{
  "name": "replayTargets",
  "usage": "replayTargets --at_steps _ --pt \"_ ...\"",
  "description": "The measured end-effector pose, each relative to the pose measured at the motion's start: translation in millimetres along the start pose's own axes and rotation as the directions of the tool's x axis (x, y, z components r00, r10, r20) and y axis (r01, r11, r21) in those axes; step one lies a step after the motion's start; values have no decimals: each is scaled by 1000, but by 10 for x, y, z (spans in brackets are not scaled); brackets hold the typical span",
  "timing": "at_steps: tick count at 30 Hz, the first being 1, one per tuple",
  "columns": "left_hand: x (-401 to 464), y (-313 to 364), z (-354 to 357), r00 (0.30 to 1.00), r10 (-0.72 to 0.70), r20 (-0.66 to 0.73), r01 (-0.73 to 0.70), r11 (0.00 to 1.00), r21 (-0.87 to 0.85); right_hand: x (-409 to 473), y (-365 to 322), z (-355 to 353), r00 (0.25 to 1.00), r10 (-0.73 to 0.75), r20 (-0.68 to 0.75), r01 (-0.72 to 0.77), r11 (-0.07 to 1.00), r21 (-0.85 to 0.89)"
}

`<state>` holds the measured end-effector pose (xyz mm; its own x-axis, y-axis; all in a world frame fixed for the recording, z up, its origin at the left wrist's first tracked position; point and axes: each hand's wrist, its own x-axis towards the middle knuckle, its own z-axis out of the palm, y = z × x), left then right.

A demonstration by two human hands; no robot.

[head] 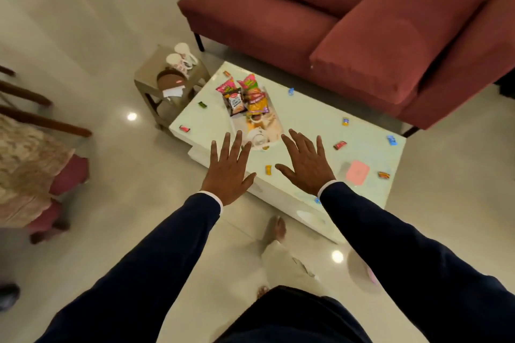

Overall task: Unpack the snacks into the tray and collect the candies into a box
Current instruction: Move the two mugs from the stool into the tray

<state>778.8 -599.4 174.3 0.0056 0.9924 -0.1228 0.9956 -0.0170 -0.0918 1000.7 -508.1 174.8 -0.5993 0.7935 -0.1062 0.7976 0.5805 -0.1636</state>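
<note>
Several snack packets (245,96) in pink, black and orange lie bunched on a white tray (276,127) at the middle of a low white coffee table (306,120). Small wrapped candies are scattered over the tabletop: a red one (340,145), a blue one (392,140), a yellow one (268,169), a green one (202,105). A pink box (357,172) lies flat near the table's right front. My left hand (227,168) and my right hand (305,163) hover above the table's near edge, palms down, fingers spread, holding nothing.
A red sofa (348,22) stands behind the table. At the left, a small side table (145,76) carries two mugs (181,57) and a brown plate. Chair legs and a cushioned stool (55,189) are at far left. My bare foot (276,228) is on the tiled floor.
</note>
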Motion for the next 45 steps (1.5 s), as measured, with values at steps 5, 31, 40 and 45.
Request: replayTargets --at_steps 5,31,40,45 --pt "375 -623 92 996 -72 43 73 997 -28 861 -181 17 998 -42 41 41 999 31" --pt "4202 -5006 1080 970 -151 192 204 933 -296 6589 -1631 531 974 -11 226 12 1000 -4" --pt "5355 -5774 1911 961 -188 205 235 943 -235 8351 -1899 1182 975 62 213 -81 993 81" --pt "5604 -5703 2291 960 -161 230 207 959 -192 8942 -1826 1573 949 -30 314 48 997 -52"
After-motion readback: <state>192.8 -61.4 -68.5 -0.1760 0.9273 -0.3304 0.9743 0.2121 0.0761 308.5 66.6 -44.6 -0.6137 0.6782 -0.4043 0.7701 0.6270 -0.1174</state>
